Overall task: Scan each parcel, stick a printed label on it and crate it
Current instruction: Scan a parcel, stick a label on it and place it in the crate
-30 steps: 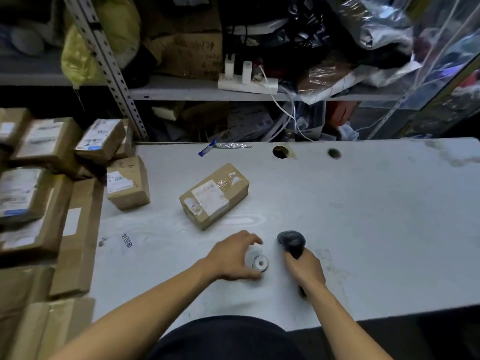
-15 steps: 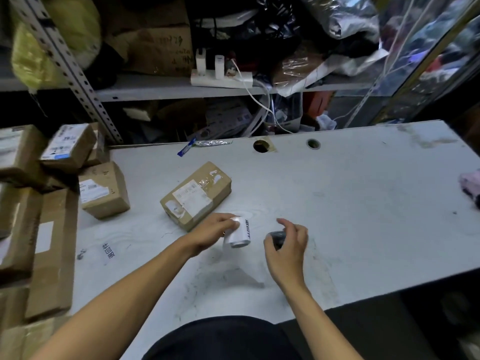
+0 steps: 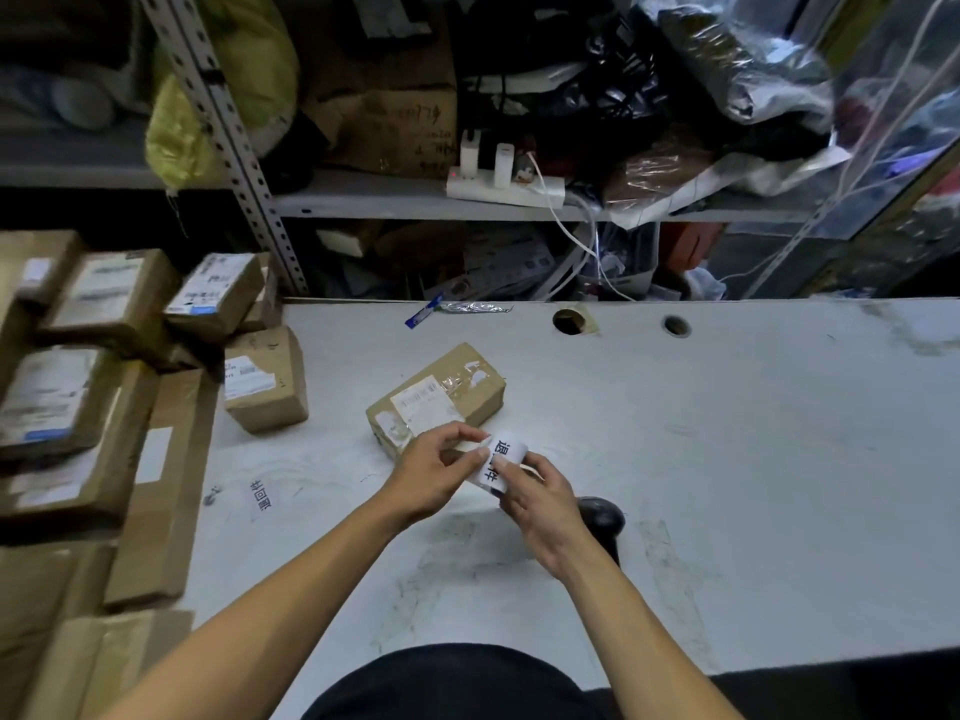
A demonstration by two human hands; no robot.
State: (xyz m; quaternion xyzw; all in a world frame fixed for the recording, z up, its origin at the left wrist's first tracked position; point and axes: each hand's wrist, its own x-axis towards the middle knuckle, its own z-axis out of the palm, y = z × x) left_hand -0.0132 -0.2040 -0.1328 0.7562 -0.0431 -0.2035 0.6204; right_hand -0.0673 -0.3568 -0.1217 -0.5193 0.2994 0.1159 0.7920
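A white roll of printed labels [image 3: 500, 458] with black characters is held above the table between both hands. My left hand [image 3: 435, 469] pinches its upper left edge, and my right hand [image 3: 540, 500] grips it from the right with the thumb on its face. Just behind the hands a brown cardboard parcel [image 3: 441, 394] with a white shipping label lies on the white table [image 3: 727, 459]. The black handheld scanner [image 3: 602, 519] lies on the table to the right of my right wrist, partly hidden by it.
Several brown parcels [image 3: 104, 356] are stacked at the left, one smaller box [image 3: 265, 387] on the table's left edge. A loose label [image 3: 261, 501] is stuck to the tabletop. Cluttered shelves, a power strip [image 3: 504, 187] and cables stand behind the table.
My right hand let go of the scanner, which now lies on the table, and joined my left hand on the label roll. The roll was lifted from the tabletop toward the parcel.
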